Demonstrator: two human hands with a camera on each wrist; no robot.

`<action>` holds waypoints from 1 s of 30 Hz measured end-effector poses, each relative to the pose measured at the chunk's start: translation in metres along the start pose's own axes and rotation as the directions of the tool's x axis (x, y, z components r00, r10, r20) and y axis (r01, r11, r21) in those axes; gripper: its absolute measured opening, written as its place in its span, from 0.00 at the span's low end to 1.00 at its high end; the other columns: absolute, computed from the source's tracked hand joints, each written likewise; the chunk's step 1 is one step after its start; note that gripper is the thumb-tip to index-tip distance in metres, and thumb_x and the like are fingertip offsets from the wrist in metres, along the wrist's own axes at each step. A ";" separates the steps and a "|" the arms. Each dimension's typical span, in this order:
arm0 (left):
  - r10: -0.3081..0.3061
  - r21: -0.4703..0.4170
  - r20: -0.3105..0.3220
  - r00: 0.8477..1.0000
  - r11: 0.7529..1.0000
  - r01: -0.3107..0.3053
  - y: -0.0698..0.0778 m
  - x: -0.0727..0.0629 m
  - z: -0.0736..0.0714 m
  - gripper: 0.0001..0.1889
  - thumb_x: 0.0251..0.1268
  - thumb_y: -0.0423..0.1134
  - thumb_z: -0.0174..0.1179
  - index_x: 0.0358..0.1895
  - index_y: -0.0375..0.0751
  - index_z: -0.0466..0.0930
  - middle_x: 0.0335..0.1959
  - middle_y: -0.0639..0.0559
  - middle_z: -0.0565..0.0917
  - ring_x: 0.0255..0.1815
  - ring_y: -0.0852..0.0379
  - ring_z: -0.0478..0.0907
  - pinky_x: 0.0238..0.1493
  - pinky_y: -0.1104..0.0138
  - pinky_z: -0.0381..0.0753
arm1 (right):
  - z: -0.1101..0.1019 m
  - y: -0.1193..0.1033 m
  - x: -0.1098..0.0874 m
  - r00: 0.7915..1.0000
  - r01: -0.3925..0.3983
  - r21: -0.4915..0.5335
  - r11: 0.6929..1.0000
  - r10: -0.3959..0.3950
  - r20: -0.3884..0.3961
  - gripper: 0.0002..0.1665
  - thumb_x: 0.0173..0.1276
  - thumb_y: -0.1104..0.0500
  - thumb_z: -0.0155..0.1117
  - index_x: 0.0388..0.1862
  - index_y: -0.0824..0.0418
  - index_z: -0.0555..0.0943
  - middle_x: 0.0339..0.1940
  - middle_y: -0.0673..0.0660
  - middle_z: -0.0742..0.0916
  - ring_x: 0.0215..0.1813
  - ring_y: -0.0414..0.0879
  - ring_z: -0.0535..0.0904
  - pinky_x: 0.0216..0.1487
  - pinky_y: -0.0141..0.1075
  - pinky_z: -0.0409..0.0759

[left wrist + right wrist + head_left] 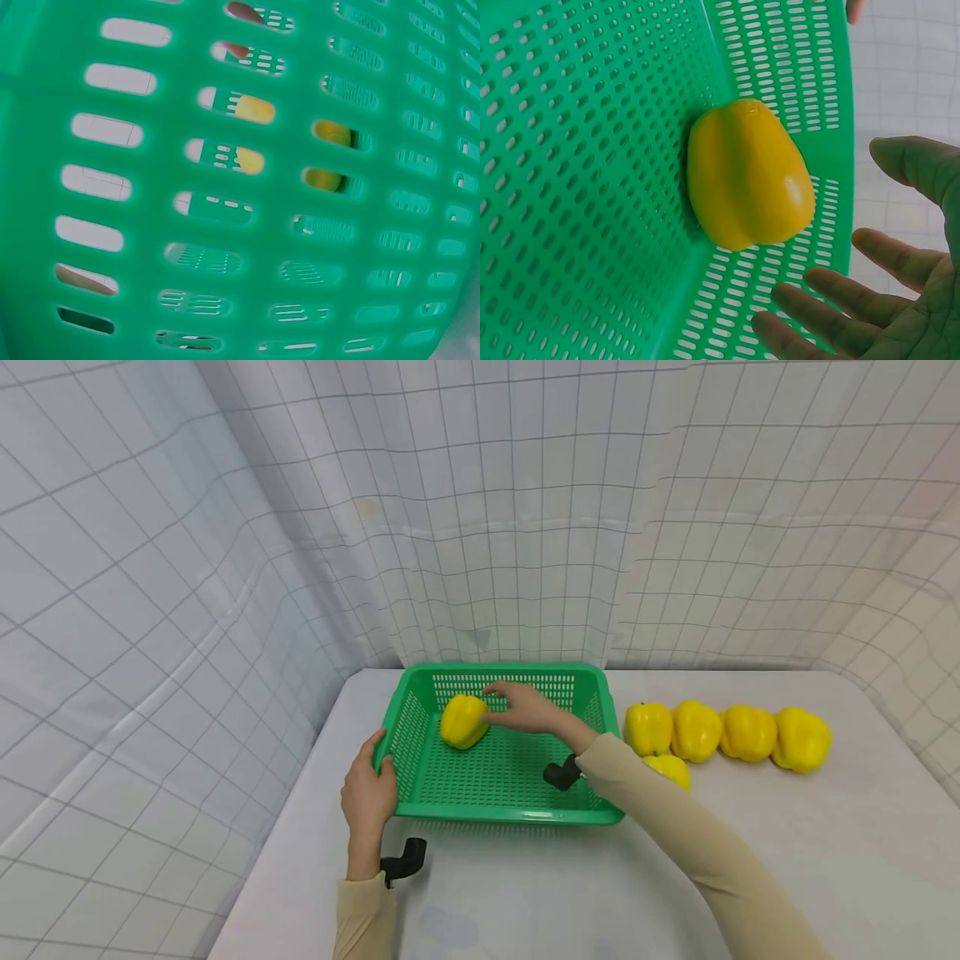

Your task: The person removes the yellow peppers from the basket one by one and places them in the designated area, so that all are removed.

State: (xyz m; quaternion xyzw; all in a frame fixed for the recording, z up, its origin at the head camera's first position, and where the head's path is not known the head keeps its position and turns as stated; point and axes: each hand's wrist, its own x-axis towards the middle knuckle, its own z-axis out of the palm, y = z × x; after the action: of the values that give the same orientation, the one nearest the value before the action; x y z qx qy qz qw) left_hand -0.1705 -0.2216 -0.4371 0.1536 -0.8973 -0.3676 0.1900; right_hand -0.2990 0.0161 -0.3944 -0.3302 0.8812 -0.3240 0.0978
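Note:
A green slatted plastic basket (480, 814) stands on the white table, and my left hand (367, 789) grips its left rim near the front corner. Inside, towards the back left, lies one yellow bell pepper (463, 722). My right hand (525, 708) is over the basket just right of that pepper, fingers spread and holding nothing. From the right wrist, the pepper (746, 176) rests in the corner of the basket, apart from the outstretched fingers (840, 296). The basket's slotted wall (292, 247) fills the left wrist view, with bits of yellow showing through the slots.
Right of the basket, several yellow bell peppers (697, 731) stand in a row on the table (847, 827). Another pepper (667, 768) sits in front of them, partly hidden by my right sleeve. White grid-patterned sheets (517, 527) hang close behind the basket and at the left.

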 end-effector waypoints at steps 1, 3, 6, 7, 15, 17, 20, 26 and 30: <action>0.003 0.000 -0.003 1.000 1.000 -0.003 0.000 0.000 0.000 0.23 0.69 0.33 0.51 0.67 0.44 0.69 0.56 0.33 0.76 0.28 0.41 0.77 0.17 0.60 0.66 | 0.002 -0.001 0.002 1.000 -0.004 -0.003 1.000 0.004 0.004 0.31 0.68 0.50 0.62 0.64 0.66 0.71 0.61 0.63 0.77 0.61 0.56 0.72 0.56 0.46 0.71; 0.006 0.000 -0.008 1.000 1.000 -0.006 0.001 0.000 0.000 0.23 0.69 0.33 0.52 0.67 0.44 0.69 0.56 0.33 0.76 0.28 0.41 0.77 0.17 0.60 0.67 | 0.005 -0.002 0.007 1.000 -0.016 -0.011 1.000 0.016 0.009 0.32 0.67 0.50 0.62 0.64 0.67 0.70 0.61 0.63 0.77 0.61 0.55 0.72 0.57 0.46 0.70; 0.007 0.001 -0.011 1.000 1.000 -0.007 0.001 0.000 0.000 0.23 0.69 0.33 0.52 0.67 0.44 0.69 0.56 0.33 0.76 0.27 0.42 0.77 0.17 0.60 0.66 | 0.011 -0.001 0.013 0.999 -0.035 -0.032 0.999 0.035 0.016 0.34 0.68 0.49 0.61 0.65 0.68 0.69 0.62 0.63 0.76 0.62 0.56 0.71 0.60 0.46 0.68; 0.007 0.000 -0.010 1.000 1.000 -0.007 0.001 0.000 0.000 0.23 0.69 0.33 0.52 0.67 0.44 0.69 0.56 0.33 0.76 0.27 0.42 0.76 0.17 0.60 0.66 | 0.013 -0.001 0.014 0.999 -0.044 -0.036 0.998 0.045 0.018 0.34 0.68 0.49 0.61 0.65 0.69 0.68 0.62 0.64 0.76 0.62 0.56 0.70 0.60 0.46 0.67; 0.005 0.007 -0.009 1.000 1.000 -0.005 0.000 -0.001 0.000 0.23 0.69 0.33 0.51 0.67 0.44 0.69 0.56 0.33 0.76 0.29 0.41 0.77 0.17 0.60 0.67 | 0.031 0.003 0.028 0.990 -0.142 -0.002 0.990 0.142 -0.008 0.36 0.68 0.48 0.60 0.66 0.68 0.66 0.61 0.66 0.75 0.62 0.58 0.69 0.59 0.48 0.68; 0.005 0.010 -0.009 1.000 1.000 -0.005 0.000 0.000 0.000 0.23 0.69 0.33 0.51 0.67 0.44 0.69 0.56 0.34 0.76 0.29 0.41 0.77 0.17 0.60 0.67 | 0.036 0.005 0.031 0.988 -0.157 0.034 0.987 0.157 -0.005 0.35 0.69 0.47 0.58 0.67 0.68 0.65 0.60 0.67 0.76 0.60 0.58 0.71 0.57 0.48 0.70; 0.009 0.012 -0.012 1.000 1.000 -0.009 0.000 0.000 0.000 0.23 0.69 0.33 0.51 0.67 0.44 0.69 0.57 0.34 0.76 0.30 0.41 0.77 0.17 0.59 0.67 | 0.042 0.006 0.034 0.986 -0.167 0.071 0.983 0.168 -0.004 0.35 0.70 0.47 0.56 0.68 0.67 0.64 0.59 0.67 0.77 0.57 0.57 0.74 0.53 0.46 0.72; 0.007 0.016 -0.011 1.000 1.000 -0.007 -0.001 0.001 0.000 0.23 0.69 0.34 0.51 0.67 0.44 0.69 0.57 0.34 0.76 0.32 0.39 0.78 0.19 0.58 0.68 | 0.048 0.004 0.038 0.979 -0.199 0.104 0.974 0.202 -0.016 0.35 0.71 0.46 0.55 0.68 0.67 0.63 0.57 0.66 0.77 0.54 0.56 0.75 0.51 0.44 0.73; 0.007 0.012 -0.008 1.000 1.000 -0.006 -0.001 0.000 0.002 0.23 0.70 0.34 0.51 0.67 0.44 0.68 0.57 0.34 0.75 0.32 0.39 0.78 0.20 0.58 0.69 | 0.052 0.005 0.040 0.971 -0.237 0.119 0.964 0.240 -0.015 0.37 0.69 0.46 0.57 0.68 0.66 0.61 0.55 0.66 0.78 0.50 0.55 0.76 0.48 0.43 0.74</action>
State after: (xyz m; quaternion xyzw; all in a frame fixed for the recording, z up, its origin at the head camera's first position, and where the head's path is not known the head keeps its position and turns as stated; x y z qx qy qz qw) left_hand -0.1713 -0.2216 -0.4390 0.1532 -0.8993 -0.3609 0.1937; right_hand -0.3119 -0.0328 -0.4358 -0.2108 0.8955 -0.3654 0.1421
